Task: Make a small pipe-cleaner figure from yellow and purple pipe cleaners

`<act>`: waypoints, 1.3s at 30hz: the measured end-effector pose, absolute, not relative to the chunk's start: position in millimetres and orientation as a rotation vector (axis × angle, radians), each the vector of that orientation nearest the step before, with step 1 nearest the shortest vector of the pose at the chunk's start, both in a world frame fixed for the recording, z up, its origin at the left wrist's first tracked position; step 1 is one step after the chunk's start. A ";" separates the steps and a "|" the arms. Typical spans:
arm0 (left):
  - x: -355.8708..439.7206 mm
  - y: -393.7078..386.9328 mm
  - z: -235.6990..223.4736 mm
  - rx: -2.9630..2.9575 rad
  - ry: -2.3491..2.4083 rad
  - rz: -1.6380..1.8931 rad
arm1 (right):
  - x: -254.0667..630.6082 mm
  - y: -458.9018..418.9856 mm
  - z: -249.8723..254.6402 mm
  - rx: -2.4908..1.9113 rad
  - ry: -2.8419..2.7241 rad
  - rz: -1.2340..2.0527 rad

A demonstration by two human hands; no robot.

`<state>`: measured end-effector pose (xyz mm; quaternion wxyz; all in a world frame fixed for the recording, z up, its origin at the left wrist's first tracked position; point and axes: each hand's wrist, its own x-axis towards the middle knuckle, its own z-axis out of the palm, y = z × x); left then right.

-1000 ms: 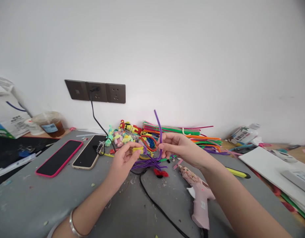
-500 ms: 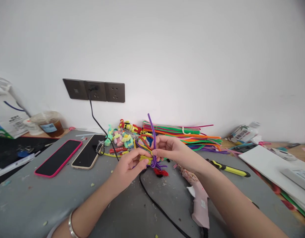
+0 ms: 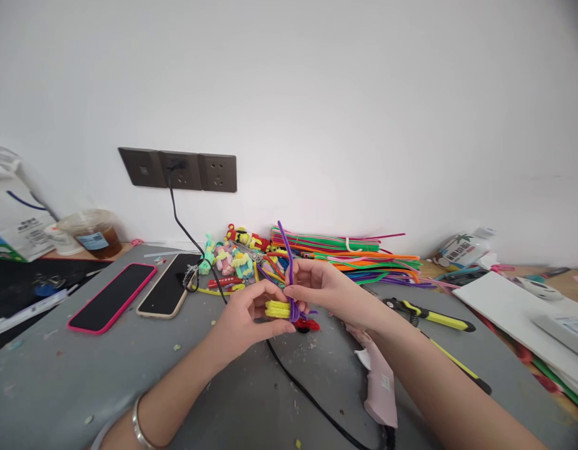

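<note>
Between the fingers of my left hand [image 3: 251,312] is a small coiled bundle of yellow pipe cleaner [image 3: 277,309]. A purple pipe cleaner [image 3: 284,240] wraps round the bundle's right end, and its free end sticks up above my hands. My right hand [image 3: 314,286] pinches that purple stem between thumb and forefinger, just above the wrapped part. Below and behind the hands, a red piece [image 3: 310,325] lies on the grey work surface [image 3: 214,387].
Behind the hands lie pipe cleaner bundles [image 3: 317,240] and small fuzzy figures [image 3: 226,259]. Two phones [image 3: 113,299] are at left. A pink glue gun [image 3: 380,384] and yellow-handled pliers [image 3: 441,320] lie near my right arm. A black cable [image 3: 298,381] crosses the surface.
My left fingers have opened out somewhat, so more of the yellow bundle shows. The purple stem's upper end has shifted slightly left and down, with my right hand still pinching it.
</note>
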<state>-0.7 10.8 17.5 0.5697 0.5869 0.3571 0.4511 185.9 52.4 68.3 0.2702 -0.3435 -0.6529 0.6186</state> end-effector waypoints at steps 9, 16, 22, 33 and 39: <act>-0.1 11.4 17.2 1.338 0.763 1.061 | 183.4 44.1 75.2 -0.837 -1.704 1.685; -1.1 11.9 20.1 1.238 0.649 1.046 | 185.6 47.6 71.2 -0.837 -1.500 1.852; -1.3 12.4 24.8 1.122 0.640 1.171 | 184.2 54.8 61.8 -0.838 -1.262 1.970; -1.8 15.7 29.9 0.751 0.657 1.305 | 167.4 49.7 50.4 -0.844 -1.282 1.700; -2.6 19.0 25.3 0.768 0.838 1.396 | 166.1 37.5 48.3 -0.882 -1.826 1.083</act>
